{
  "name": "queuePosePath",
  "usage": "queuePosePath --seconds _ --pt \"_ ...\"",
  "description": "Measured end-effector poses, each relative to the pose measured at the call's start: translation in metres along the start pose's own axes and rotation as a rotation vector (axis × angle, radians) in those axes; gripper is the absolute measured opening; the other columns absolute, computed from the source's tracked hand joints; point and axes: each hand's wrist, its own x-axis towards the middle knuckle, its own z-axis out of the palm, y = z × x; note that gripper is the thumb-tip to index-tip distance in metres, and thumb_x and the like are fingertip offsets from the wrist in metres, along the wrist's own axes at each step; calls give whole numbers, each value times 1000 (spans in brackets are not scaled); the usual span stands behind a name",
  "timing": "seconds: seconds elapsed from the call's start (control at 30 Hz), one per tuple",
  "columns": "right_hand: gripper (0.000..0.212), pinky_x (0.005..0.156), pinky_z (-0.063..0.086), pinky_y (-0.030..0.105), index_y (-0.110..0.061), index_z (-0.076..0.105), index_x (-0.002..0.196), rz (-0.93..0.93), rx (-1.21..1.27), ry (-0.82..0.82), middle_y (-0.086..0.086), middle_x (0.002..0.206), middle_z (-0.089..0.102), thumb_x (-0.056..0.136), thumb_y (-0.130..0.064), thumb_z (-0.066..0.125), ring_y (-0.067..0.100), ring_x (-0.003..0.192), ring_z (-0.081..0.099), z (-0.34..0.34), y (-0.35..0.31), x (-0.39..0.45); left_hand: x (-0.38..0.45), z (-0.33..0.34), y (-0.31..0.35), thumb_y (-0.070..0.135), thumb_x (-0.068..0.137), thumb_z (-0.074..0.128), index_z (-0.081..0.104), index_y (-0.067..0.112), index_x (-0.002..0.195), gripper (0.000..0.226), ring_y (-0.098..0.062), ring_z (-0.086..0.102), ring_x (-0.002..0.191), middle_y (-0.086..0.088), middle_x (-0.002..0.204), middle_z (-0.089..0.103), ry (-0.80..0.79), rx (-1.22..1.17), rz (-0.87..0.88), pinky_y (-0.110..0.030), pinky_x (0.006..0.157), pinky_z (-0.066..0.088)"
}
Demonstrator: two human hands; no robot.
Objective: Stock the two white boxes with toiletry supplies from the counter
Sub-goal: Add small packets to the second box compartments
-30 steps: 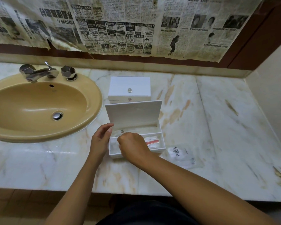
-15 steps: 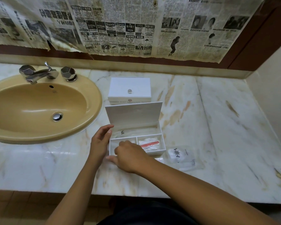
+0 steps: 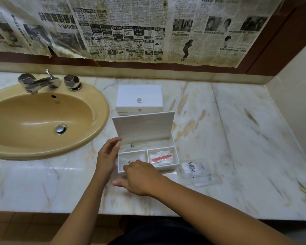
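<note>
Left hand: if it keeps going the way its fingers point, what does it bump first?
Probably the open white box: the left hand sits beside its left wall, fingertips aimed at the raised lid. Depth is unclear.

The open box (image 3: 168, 137) is plain white, like the closed box (image 3: 139, 96) with its red emblem; the counter (image 3: 237, 138) is cream marble veined rust-brown; the basin (image 3: 42, 121) is mustard-tan; one packet (image 3: 162, 157) shows an orange-red strip

Open box (image 3: 163, 167) before closed box (image 3: 139, 98), sink (image 3: 42, 121) left.
</note>
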Motion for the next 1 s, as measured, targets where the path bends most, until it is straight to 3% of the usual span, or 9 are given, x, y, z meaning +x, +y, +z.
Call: queuePosePath --seconds 0.07,0.23,0.37,0.47,0.57,0.77,0.9,1.0 --pt "65 81 45 41 -7 58 114 -2 31 -4 14 116 60 92 -65 37 29 107 55 -2 2 0 0 1 1 13 100 52 66 21 111 20 2 59 106 9 113 66 0 -9 -1 -14 90 44" --pt "58 91 47 42 -14 59 124 -11 167 137 9 125 60 93 -59 41 26 114 55 -16 14 -5 -1 1 3 11 99 51 66 19 110 20 14 58 94 11 110 65 13 -1 1 0 77 41" --pt "42 90 45 33 -16 66 116 25 295 380 4 114 65 93 -48 52 20 107 57 -38 32 -12 -2 3 5 7 99 51 64 15 109 19 8 62 88 8 105 66 10 -57 -7 -5 73 46" --pt "26 84 47 30 -17 69 107 109 355 547 1 102 65 92 -35 58 17 95 59 -51 53 -20 -1 1 3 10 99 52 66 19 109 19 2 63 92 9 105 68 5 -71 -16 -12 77 48" --pt "22 85 46 29 -16 68 108 233 315 632 1 103 64 90 -19 56 17 96 58 -58 77 -29 0 -1 -1 14 99 53 67 23 109 19 -3 62 99 10 108 68 0 -50 -26 -18 85 48" --pt "38 84 49 31 -20 58 121 533 149 343 3 121 56 87 -4 55 22 102 56 -44 117 -43 0 0 0 14 99 54 67 26 107 20 1 63 95 12 106 68 6 -57 -38 -16 81 48" --pt "44 82 46 30 -21 51 123 594 43 56 4 122 50 82 -8 61 24 105 53 -22 128 -47 1 0 -1 13 99 53 67 23 109 20 -2 64 95 11 106 69 11 -75 -57 -18 81 49" --pt "46 87 47 31 -20 49 126 601 11 -5 5 124 49 83 -10 62 25 108 53 -6 133 -47 1 0 -1 13 99 53 66 23 110 20 1 63 95 11 107 68 10 -72 -55 -20 82 49"
